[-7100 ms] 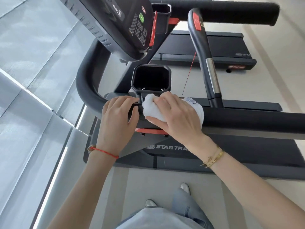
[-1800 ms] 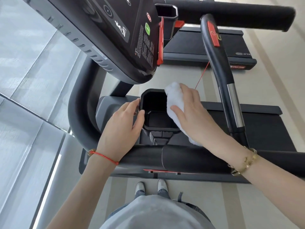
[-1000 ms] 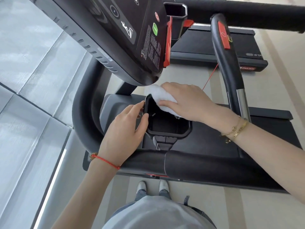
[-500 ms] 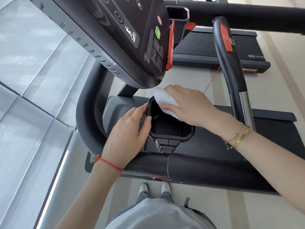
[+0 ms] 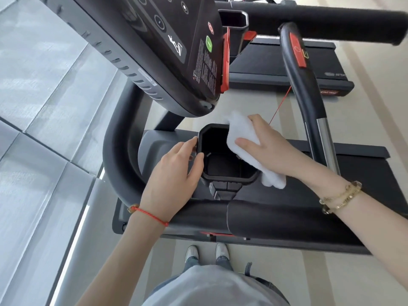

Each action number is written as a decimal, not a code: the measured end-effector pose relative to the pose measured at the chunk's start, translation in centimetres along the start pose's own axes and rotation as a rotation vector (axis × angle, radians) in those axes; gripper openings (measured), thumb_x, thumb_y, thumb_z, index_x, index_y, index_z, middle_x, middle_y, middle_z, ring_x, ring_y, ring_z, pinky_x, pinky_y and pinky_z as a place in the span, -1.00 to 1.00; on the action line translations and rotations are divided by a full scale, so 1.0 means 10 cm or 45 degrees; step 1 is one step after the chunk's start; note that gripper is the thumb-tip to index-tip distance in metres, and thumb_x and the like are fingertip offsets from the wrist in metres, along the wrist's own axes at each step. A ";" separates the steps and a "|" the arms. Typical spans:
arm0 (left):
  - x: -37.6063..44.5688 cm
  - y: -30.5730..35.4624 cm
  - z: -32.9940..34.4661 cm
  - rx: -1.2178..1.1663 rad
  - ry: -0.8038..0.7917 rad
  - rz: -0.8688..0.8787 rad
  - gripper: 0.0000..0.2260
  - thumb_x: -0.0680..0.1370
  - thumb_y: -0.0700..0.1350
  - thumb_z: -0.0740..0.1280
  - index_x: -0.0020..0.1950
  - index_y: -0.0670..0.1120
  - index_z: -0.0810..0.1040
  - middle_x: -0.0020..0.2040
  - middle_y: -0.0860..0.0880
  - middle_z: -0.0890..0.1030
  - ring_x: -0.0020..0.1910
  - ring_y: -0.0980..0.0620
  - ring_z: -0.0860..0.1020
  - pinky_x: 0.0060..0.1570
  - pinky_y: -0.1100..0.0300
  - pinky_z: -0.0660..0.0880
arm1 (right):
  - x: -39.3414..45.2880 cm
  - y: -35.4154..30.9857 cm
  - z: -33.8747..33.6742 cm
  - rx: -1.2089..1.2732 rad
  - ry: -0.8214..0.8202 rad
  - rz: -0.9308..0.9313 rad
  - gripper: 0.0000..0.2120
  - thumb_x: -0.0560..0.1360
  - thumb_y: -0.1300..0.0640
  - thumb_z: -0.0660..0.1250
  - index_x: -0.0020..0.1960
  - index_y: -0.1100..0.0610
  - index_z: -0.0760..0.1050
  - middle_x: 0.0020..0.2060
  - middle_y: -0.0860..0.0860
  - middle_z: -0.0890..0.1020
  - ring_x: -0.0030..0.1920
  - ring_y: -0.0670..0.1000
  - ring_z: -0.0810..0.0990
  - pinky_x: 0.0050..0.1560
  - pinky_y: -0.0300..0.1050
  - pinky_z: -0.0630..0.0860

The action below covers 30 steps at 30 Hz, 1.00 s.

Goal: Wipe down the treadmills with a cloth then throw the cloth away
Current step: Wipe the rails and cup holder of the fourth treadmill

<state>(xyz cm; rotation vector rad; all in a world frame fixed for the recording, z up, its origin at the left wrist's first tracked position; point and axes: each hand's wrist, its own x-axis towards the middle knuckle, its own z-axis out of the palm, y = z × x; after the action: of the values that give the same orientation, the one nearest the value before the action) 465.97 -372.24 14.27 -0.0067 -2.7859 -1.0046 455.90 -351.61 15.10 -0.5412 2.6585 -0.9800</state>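
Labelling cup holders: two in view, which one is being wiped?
The near cup holder, below the console: the right hand presses the cloth on its rim. The far cup holder is untouched.

Pale beige floor (image 5: 260, 261) with slightly darker lengthwise stripes (image 5: 293, 272), running from 6 o'clock up toward 1 o'clock. From 7 to 11 o'clock, large grey glazed panels (image 5: 33, 107) divided by thin frame lines (image 5: 66, 160). A bright strip of daylight (image 5: 75, 239) lies along the foot of the glazing at 7 o'clock. Even, soft daylight overall.
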 end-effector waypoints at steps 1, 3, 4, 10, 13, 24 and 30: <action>0.00 0.00 0.01 0.006 0.002 0.003 -0.62 0.64 -0.02 0.20 0.44 -0.08 0.42 0.06 0.01 0.58 -0.02 0.06 0.55 -0.02 0.18 0.47 | -0.12 0.03 0.04 0.055 -0.018 0.042 -0.50 0.59 -0.06 0.22 0.43 0.07 0.13 0.26 0.02 0.35 0.16 0.03 0.41 0.03 -0.11 0.34; -0.01 0.00 0.02 0.024 0.010 0.009 -0.62 0.64 -0.01 0.19 0.44 -0.07 0.42 0.05 0.02 0.58 -0.11 0.08 0.52 -0.09 0.24 0.43 | -0.32 0.05 0.14 0.109 -0.021 0.088 -0.40 0.59 -0.06 0.20 0.50 0.00 -0.04 0.37 -0.04 0.19 0.21 0.02 0.35 0.15 -0.09 0.31; -0.01 0.00 0.02 0.026 0.009 0.014 -0.62 0.64 -0.01 0.19 0.44 -0.07 0.42 0.04 0.01 0.58 -0.14 0.08 0.51 -0.11 0.24 0.42 | -0.36 0.04 0.18 0.131 -0.006 0.113 -0.38 0.60 -0.05 0.20 0.51 -0.03 -0.09 0.39 -0.06 0.16 0.20 0.01 0.34 0.15 -0.09 0.30; 0.01 0.00 0.02 0.023 0.004 0.024 -0.64 0.64 -0.03 0.20 0.42 -0.09 0.44 0.03 -0.03 0.60 -0.08 0.00 0.55 -0.06 0.11 0.50 | 0.04 -0.10 0.00 -0.001 0.034 0.198 -0.50 0.63 -0.04 0.17 0.46 0.12 0.11 0.21 0.11 0.43 0.04 0.07 0.43 -0.14 -0.11 0.30; 0.00 0.01 0.01 0.006 -0.006 0.036 -0.63 0.64 -0.04 0.19 0.43 -0.09 0.43 0.03 -0.04 0.59 -0.04 -0.01 0.57 -0.01 0.03 0.52 | -0.04 -0.13 0.05 0.033 0.072 0.217 -0.50 0.62 -0.02 0.18 0.45 0.14 0.10 0.19 0.10 0.42 0.00 0.05 0.41 -0.23 -0.18 0.27; 0.02 -0.02 0.03 0.035 0.029 0.043 -0.63 0.64 -0.05 0.21 0.42 -0.13 0.44 0.03 -0.04 0.61 -0.07 0.04 0.55 -0.02 0.16 0.48 | -0.04 -0.17 0.00 0.113 0.031 0.281 -0.52 0.62 -0.02 0.20 0.43 0.15 0.12 0.15 0.09 0.45 -0.01 0.07 0.45 -0.25 -0.15 0.31; 0.02 -0.02 0.03 0.030 0.026 0.046 -0.64 0.64 -0.05 0.21 0.41 -0.13 0.45 0.05 -0.03 0.61 -0.05 0.08 0.55 -0.01 0.24 0.46 | -0.19 -0.15 0.09 0.107 0.028 0.278 -0.48 0.61 0.03 0.22 0.44 0.17 0.05 0.21 0.14 0.41 0.02 0.06 0.44 -0.13 -0.09 0.32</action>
<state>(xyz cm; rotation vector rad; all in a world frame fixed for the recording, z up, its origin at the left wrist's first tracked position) 465.73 -372.17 13.96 -0.0434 -2.7683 -0.9576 458.35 -352.35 15.65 -0.2177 2.6123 -1.0302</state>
